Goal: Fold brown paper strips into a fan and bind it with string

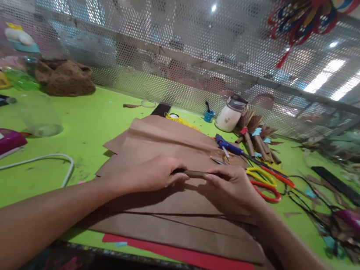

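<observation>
- Green tabletop [96, 115], backed by a perforated metal screen [176, 59]
- Pinched by left hand [159, 174] and right hand [233, 185] at opposite ends: thin brown strip [196, 174]
- Over brown paper sheets [172, 140], between both hands
- Just beside right hand: yellow-and-red scissors [264, 184]

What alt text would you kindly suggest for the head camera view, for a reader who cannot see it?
A person's left hand and right hand hold a thin brown strip by its two ends, above layered sheets of brown paper. Near the right hand lie scissors with yellow and red handles and a blue glue gun; the table is bright green.
</observation>
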A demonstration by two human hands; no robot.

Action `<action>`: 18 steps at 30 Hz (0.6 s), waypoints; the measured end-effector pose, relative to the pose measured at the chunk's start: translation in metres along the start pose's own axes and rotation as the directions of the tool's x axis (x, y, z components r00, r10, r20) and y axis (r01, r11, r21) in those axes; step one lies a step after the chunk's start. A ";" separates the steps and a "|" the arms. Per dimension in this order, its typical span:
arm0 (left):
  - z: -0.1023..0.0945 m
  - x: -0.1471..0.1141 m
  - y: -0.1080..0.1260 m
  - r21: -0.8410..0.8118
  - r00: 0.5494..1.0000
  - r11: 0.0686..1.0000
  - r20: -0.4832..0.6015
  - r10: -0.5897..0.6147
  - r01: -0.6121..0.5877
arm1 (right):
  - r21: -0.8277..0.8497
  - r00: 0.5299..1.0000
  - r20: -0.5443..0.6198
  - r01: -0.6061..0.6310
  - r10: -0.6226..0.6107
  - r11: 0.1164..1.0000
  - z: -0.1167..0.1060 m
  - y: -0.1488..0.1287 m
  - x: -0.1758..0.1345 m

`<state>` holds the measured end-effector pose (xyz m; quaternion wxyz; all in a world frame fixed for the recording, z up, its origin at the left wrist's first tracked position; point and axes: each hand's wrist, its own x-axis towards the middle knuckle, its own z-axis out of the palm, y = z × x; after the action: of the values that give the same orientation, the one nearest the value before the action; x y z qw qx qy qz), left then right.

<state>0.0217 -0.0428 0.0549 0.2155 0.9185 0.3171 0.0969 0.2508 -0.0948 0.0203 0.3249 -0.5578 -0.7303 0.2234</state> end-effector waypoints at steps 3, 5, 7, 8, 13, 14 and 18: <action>-0.005 -0.002 0.005 0.042 1.000 0.999 0.004 -0.015 0.015 | -0.001 0.999 0.012 0.051 -0.051 0.999 -0.002 0.004 0.001; -0.006 -0.002 0.007 0.080 1.000 0.997 -0.001 -0.008 0.008 | 0.005 0.997 0.010 0.072 -0.072 0.997 -0.003 0.005 0.002; -0.005 -0.001 0.007 0.113 1.000 0.993 -0.009 -0.014 0.015 | 0.012 0.997 -0.005 0.076 -0.076 0.997 -0.004 0.004 0.003; -0.005 -0.001 0.007 0.121 1.000 0.992 -0.017 -0.021 0.022 | 0.011 0.997 -0.017 0.078 -0.078 0.997 -0.004 0.004 0.003; -0.006 -0.001 0.010 0.141 0.997 0.989 -0.065 -0.031 0.040 | -0.051 0.991 -0.046 0.122 -0.125 0.991 -0.007 0.002 0.004; -0.007 -0.001 0.011 0.172 0.997 0.984 -0.066 -0.027 0.038 | -0.070 0.989 -0.032 0.142 -0.145 0.987 -0.007 0.000 0.004; -0.007 -0.005 0.016 0.273 0.996 0.962 -0.086 0.006 0.018 | -0.135 0.980 0.052 0.196 -0.190 0.971 -0.007 -0.009 0.001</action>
<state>0.0245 -0.0546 0.0688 0.0730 0.9335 0.3391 0.0908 0.2500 -0.0966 0.0318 0.2910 -0.5011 -0.8011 0.1499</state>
